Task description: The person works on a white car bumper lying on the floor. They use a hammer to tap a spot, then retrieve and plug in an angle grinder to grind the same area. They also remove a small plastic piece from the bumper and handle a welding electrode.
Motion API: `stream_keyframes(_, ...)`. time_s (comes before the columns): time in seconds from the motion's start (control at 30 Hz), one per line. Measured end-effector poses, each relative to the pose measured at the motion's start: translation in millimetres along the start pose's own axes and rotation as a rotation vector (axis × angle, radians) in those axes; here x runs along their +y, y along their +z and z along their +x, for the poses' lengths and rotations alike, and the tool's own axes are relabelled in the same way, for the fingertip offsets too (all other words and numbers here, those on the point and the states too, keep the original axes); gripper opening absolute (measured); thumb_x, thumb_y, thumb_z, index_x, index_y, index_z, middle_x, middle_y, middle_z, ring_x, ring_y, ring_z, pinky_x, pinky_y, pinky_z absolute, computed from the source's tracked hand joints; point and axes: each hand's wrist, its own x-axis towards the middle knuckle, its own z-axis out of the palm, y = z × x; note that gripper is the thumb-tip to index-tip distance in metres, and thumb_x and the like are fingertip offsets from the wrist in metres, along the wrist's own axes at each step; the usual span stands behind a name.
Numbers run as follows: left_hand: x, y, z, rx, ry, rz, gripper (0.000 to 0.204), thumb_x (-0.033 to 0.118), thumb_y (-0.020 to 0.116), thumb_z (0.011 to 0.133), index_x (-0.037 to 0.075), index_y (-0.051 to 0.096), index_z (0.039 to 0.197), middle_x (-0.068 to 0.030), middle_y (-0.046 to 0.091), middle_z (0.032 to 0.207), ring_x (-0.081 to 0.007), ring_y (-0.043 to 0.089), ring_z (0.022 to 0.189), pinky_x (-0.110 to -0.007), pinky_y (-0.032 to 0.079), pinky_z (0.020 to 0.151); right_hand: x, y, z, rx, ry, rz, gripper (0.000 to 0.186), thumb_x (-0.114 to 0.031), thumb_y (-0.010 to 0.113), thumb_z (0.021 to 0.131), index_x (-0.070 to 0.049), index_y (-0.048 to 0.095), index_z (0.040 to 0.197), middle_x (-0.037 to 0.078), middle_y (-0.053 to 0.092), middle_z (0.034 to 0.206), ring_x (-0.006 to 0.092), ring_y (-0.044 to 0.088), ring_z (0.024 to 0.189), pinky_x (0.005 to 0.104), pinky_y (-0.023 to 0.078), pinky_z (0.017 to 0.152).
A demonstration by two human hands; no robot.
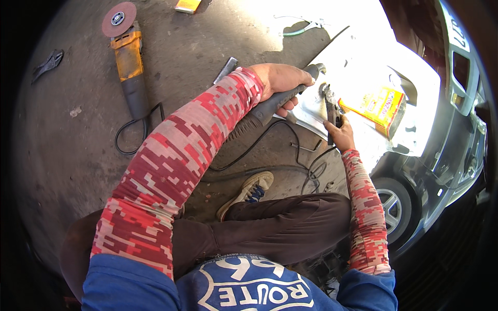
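My left hand (277, 85) is closed around the black handle of a welding torch (272, 106), whose ribbed cable sleeve trails back under my forearm. The torch's front end points right, over a bright white metal panel (311, 111). My right hand (341, 133) grips a dark, narrow metal tool with a silvery upper end (330, 101), upright against the panel; it resembles pliers, but glare blurs its jaws. The torch tip and this tool are close together. A yellow and red tin can (381, 109) lies on the panel, just right of my right hand.
An angle grinder (128, 57) with a reddish disc lies at the left. Black cables (249, 147) loop over the floor near my shoe (254, 189). A dark car (441, 150) stands at the right, its wheel (391, 210) near my right forearm. A green-handled clamp (303, 29) lies at the back.
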Motion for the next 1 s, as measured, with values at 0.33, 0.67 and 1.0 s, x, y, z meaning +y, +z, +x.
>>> stream_keyframes(0.33, -16, 0, 5, -0.049, -0.077, 0.012, 0.038, 0.043, 0.050, 0.103, 0.006, 0.059, 0.103, -0.0037, 0.058, 0.072, -0.0100, 0.059, 0.053, -0.028, 0.057, 0.046, -10, 1, -6, 0.009, 0.001, -0.062, 0.066, -0.033, 0.080, 0.080, 0.007, 0.061, 0.128, 0.023, 0.071, 0.115, 0.0319, 0.069, 0.107, 0.0391, 0.052, 0.095)
stream_keyframes(0.67, -20, 7, 13, -0.066, -0.079, 0.009, 0.038, 0.044, 0.051, 0.104, 0.007, 0.058, 0.098, -0.0041, 0.057, 0.072, -0.0118, 0.059, 0.054, -0.027, 0.057, 0.045, -5, 2, -2, -0.017, -0.019, -0.019, 0.065, -0.033, 0.081, 0.078, 0.007, 0.061, 0.125, 0.023, 0.071, 0.113, 0.0317, 0.069, 0.106, 0.0397, 0.052, 0.095)
stream_keyframes(1.0, -30, 11, 15, -0.076, -0.108, 0.009, 0.040, 0.045, 0.051, 0.104, 0.005, 0.058, 0.098, -0.0050, 0.057, 0.072, -0.0126, 0.060, 0.054, -0.028, 0.056, 0.044, 10, 8, -8, 0.024, -0.111, -0.131, 0.061, -0.028, 0.081, 0.080, 0.007, 0.059, 0.126, 0.019, 0.070, 0.108, 0.0265, 0.068, 0.097, 0.0368, 0.053, 0.088)
